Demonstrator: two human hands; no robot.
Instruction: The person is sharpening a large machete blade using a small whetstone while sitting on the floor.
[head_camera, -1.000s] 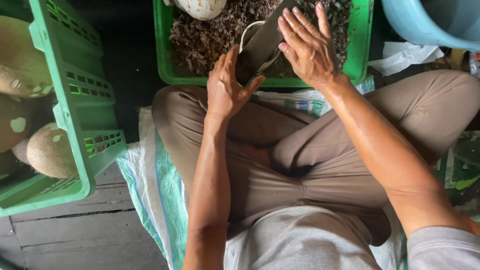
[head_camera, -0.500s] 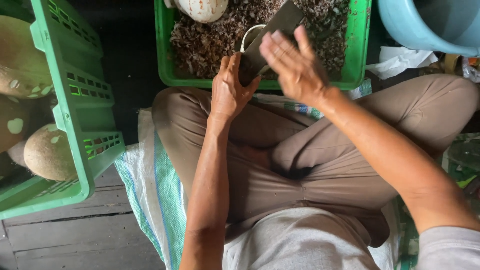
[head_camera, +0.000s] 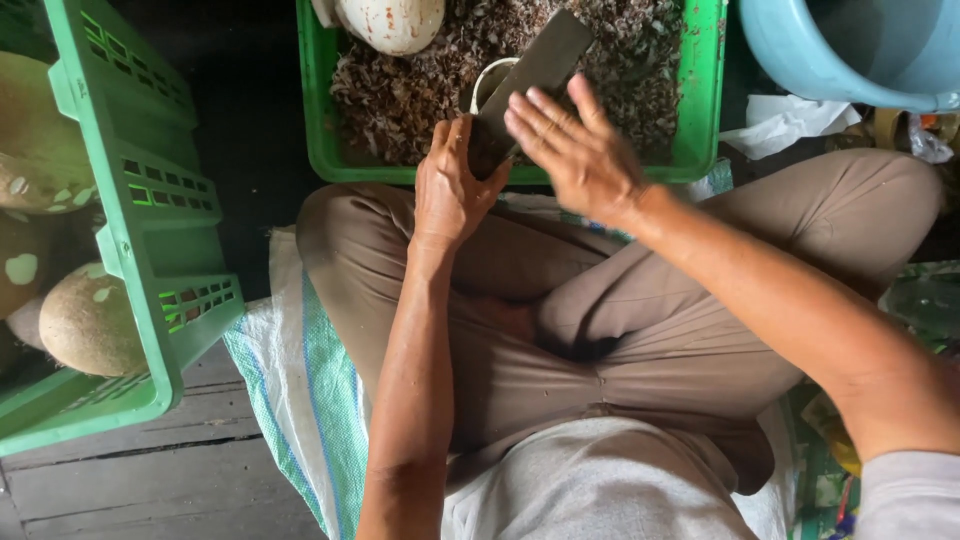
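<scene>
My left hand (head_camera: 450, 185) grips the handle end of a broad dark cleaver (head_camera: 540, 65) that points up and away over a green crate of brown husk shavings (head_camera: 420, 100). My right hand (head_camera: 575, 145) lies flat with spread fingers against the lower part of the blade, holding nothing. A thin white curved strip (head_camera: 488, 75) shows just left of the blade. I sit cross-legged in tan trousers (head_camera: 560, 290), both hands above my knees.
A peeled whitish coconut (head_camera: 390, 20) rests at the shavings crate's far edge. A second green crate (head_camera: 140, 250) at the left holds brown husked coconuts (head_camera: 85, 320). A light blue tub (head_camera: 850, 50) stands top right. A woven sack (head_camera: 300, 380) lies under me on wooden planks.
My right hand has slid down along the blade toward the handle, from the upper part of the cleaver to its lower part. The left hand has kept its grip.
</scene>
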